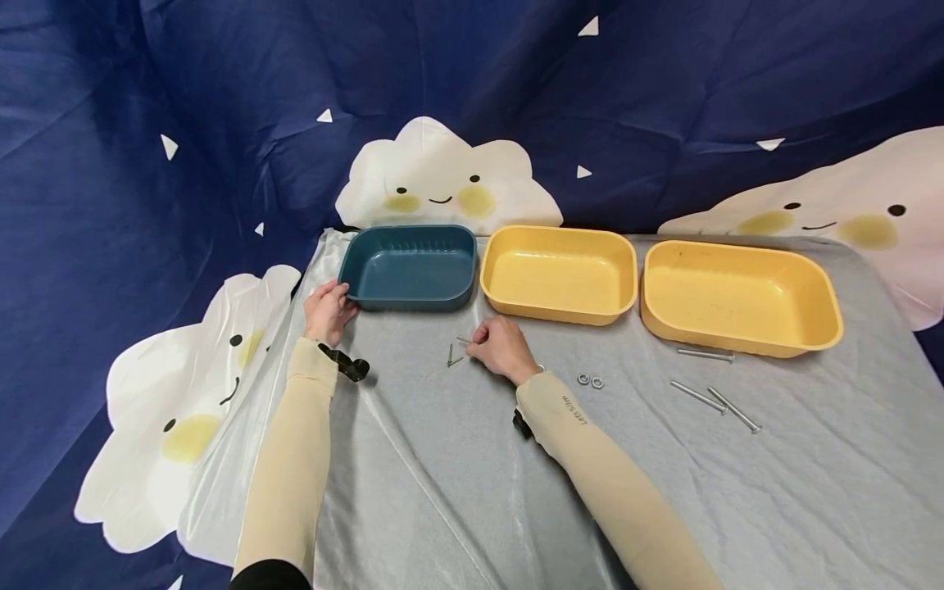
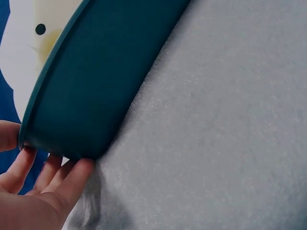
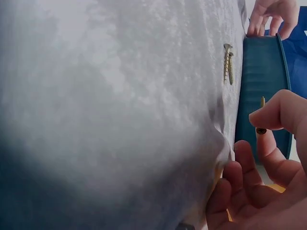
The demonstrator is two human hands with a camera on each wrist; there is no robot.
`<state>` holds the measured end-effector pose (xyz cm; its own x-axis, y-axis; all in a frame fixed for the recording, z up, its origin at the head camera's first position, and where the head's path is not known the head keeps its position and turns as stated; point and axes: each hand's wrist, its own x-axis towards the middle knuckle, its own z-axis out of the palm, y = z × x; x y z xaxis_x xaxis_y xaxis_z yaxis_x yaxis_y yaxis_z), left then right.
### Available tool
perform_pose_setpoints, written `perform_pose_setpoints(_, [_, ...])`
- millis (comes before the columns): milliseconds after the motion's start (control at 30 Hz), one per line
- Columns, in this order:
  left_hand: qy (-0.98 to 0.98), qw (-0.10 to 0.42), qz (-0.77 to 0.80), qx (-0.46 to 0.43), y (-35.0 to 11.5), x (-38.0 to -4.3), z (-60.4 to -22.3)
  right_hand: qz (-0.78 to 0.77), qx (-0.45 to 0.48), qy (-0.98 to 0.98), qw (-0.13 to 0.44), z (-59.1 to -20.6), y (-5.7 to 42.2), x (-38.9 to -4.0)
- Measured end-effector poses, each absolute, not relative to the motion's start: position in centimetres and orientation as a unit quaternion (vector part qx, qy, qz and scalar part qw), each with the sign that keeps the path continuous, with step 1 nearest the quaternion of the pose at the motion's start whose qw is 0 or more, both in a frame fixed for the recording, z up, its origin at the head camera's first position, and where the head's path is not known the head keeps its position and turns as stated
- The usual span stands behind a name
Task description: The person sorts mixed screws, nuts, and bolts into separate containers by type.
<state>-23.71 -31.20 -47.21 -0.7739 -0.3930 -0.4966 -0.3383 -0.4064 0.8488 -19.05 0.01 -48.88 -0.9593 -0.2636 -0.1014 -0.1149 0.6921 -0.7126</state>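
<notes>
Pinching a small brass-coloured screw (image 3: 261,130) between thumb and forefinger, the right hand (image 1: 505,348) hovered just over the grey cloth (image 1: 435,434), its other fingers loosely bent. The left hand (image 1: 328,313), well apart from it, was clamped on the near left corner of the teal bin (image 1: 410,304), with one digit at the rim and the other fingertips against the outer wall. Two loose screws (image 3: 228,64) lay close together on the cloth, in front of that bin and just beside the right hand; whether they touched could not be told. Next to the teal bin, a middle yellow bin (image 1: 549,312) and a right yellow bin (image 1: 726,338) completed a row along the back of the cloth. Two hex nuts (image 1: 591,381) sat side by side to the right of the right wrist. Farther right, one long bolt (image 1: 705,355) rested near the front wall of the right yellow bin, while two more bolts (image 1: 715,403) lay slantwise nearer the person. Behind the row hung a dark blue backdrop (image 1: 472,65) printed with smiling white clouds.
</notes>
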Motion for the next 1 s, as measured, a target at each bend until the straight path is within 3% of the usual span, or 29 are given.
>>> perform_pose_setpoints(667, [-0.593, 0.029, -0.736, 0.325, -31.1, -23.3, -47.4, -0.4, -0.132, 0.905, 0.056, -46.2, 0.7, -19.5])
perform_pose_setpoints(1000, [-0.601, 0.043, -0.733, 0.315, -31.2, -23.4, -47.7, -0.409, -0.165, 0.897, -0.03, -44.7, 0.3, -20.4])
